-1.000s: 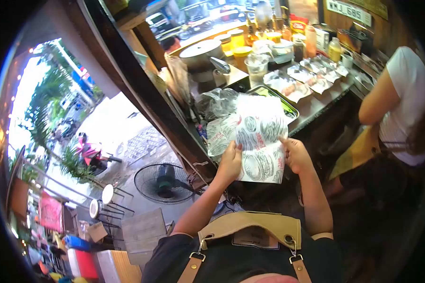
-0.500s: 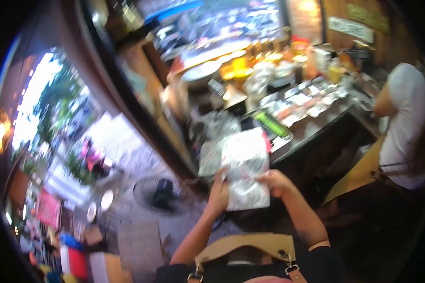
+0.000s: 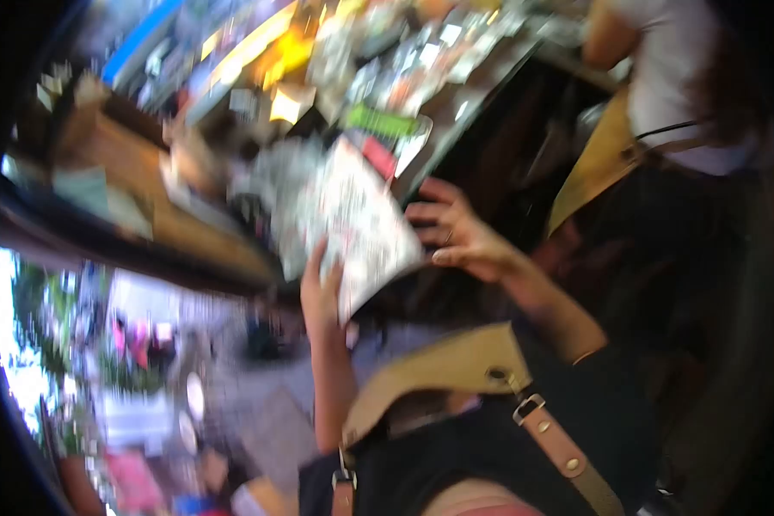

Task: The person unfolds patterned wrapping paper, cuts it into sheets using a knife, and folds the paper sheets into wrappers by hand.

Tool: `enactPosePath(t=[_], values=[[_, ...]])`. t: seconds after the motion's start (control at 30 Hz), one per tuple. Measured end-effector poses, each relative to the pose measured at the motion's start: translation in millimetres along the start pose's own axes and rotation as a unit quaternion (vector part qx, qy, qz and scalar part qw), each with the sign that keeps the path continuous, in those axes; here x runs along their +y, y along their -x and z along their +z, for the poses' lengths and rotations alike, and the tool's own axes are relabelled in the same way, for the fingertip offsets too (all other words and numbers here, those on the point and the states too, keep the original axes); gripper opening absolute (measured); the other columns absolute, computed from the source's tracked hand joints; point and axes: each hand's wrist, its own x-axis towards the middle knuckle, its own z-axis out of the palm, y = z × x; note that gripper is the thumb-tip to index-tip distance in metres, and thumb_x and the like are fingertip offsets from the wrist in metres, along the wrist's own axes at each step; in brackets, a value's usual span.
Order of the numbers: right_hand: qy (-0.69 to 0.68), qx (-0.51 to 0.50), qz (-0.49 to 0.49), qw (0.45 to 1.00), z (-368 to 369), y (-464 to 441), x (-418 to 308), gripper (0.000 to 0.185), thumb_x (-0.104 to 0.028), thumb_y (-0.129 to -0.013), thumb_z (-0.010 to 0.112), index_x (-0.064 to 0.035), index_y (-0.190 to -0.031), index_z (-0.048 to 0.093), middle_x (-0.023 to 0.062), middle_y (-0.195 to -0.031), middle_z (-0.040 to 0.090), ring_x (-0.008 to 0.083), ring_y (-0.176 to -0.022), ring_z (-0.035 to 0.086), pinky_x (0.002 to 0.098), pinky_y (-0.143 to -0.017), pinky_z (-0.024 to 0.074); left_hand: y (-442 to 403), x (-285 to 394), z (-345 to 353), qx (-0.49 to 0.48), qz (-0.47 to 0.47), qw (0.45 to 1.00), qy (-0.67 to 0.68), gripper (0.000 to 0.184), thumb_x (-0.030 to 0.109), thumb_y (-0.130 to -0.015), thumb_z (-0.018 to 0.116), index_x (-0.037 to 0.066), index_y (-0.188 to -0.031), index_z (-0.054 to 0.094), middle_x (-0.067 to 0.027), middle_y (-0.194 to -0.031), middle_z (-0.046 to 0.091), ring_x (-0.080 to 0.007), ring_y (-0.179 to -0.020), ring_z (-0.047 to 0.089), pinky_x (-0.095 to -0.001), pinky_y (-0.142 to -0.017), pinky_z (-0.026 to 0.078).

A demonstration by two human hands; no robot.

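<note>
A white printed paper sheet (image 3: 361, 215), blurred by motion, lies tilted at the near end of the counter. My left hand (image 3: 322, 292) grips its lower left edge, thumb and finger stretched along it. At the right edge, my right hand (image 3: 463, 230) has its fingers spread and a ring on one of them. Its fingertips are close to the sheet; whether they touch is unclear. Behind the sheet are crumpled clear plastic (image 3: 275, 185), a red item (image 3: 378, 158) and a green object (image 3: 382, 121).
Blurred packets and foil-like pieces (image 3: 439, 56) crowd the counter farther back. A co-worker in a white shirt (image 3: 675, 77) and tan apron (image 3: 595, 163) stands at the right. A wooden frame (image 3: 138, 163) runs along the left, with the street beyond.
My view has swung, so the counter and co-worker sit higher and further left. The sheet now tilts the other way. My right hand has let go of its grip and opened its fingers.
</note>
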Motion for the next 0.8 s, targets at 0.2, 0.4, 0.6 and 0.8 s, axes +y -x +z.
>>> enactPosePath(t=[0.2,0.4,0.6,0.8], values=[[0.063,0.053,-0.053,0.995,30,16,27,0.066,0.003,-0.082,0.059,-0.0135,-0.138,0.027,0.0129,-0.115,0.050,0.0164,-0.098,0.057,0.0306,-0.085,0.0502,9,-6,10,0.004,-0.049,0.984,0.174,0.044,-0.004,-0.087,0.048,-0.003,-0.130,0.039,-0.0169,-0.108,0.058,-0.0180,-0.091,0.061,-0.0265,-0.078,0.050],[0.152,0.148,-0.063,0.975,46,2,26,0.044,0.000,-0.084,0.056,-0.0102,-0.126,0.047,0.0079,-0.098,0.059,0.0083,-0.089,0.058,0.0234,-0.071,0.0521,10,-7,16,0.024,-0.009,0.992,0.123,0.047,-0.009,-0.084,0.049,-0.005,-0.129,0.038,-0.0200,-0.112,0.056,-0.0223,-0.096,0.060,-0.0313,-0.083,0.050],[0.189,0.008,-0.023,0.982,25,12,10,0.047,0.000,-0.082,0.058,-0.0045,-0.127,0.045,0.0132,-0.114,0.056,0.0121,-0.098,0.056,0.0273,-0.077,0.0502,23,-8,23,0.023,0.038,0.991,0.130,0.047,-0.010,-0.083,0.053,-0.006,-0.128,0.040,-0.0160,-0.118,0.052,-0.0172,-0.102,0.055,-0.0285,-0.089,0.045],[0.119,0.110,0.235,0.958,-6,-29,5,0.040,-0.034,-0.087,0.058,-0.0003,-0.107,0.059,0.0088,-0.099,0.063,0.0175,-0.085,0.061,0.0325,-0.068,0.0507,27,-18,10,-0.040,0.068,0.996,-0.033,0.055,-0.010,-0.078,0.056,-0.005,-0.130,0.039,-0.0137,-0.127,0.046,-0.0171,-0.113,0.046,-0.0268,-0.096,0.036]])
